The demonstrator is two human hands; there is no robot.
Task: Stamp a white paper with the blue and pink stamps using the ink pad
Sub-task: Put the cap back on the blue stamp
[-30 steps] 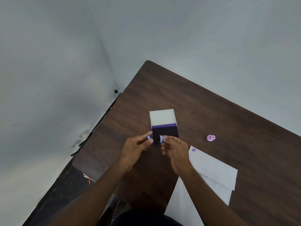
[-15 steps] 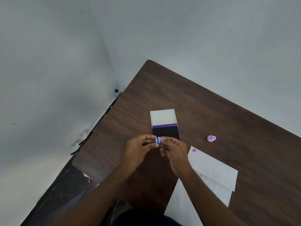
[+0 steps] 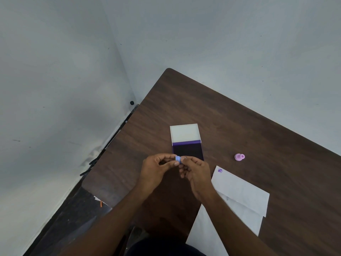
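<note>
**Both my hands on the blue stamp**

My left hand [image 3: 156, 169] and right hand [image 3: 196, 172] pinch the small blue stamp [image 3: 177, 159] between curled fingertips, above the near edge of the open ink pad [image 3: 187, 150]. The pink stamp [image 3: 239, 157] lies on the table [image 3: 239, 126], right of the pad. The white paper [image 3: 241, 191] bears 1 purple mark [image 3: 220, 170].

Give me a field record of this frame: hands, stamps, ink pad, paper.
left hand: fingers pinch the blue stamp
right hand: fingers pinch the blue stamp from the other side
blue stamp: held above the table, just in front of the ink pad
ink pad: lid open, dark pad exposed
pink stamp: lies on the table, untouched
white paper: one purple mark at its far corner
</note>
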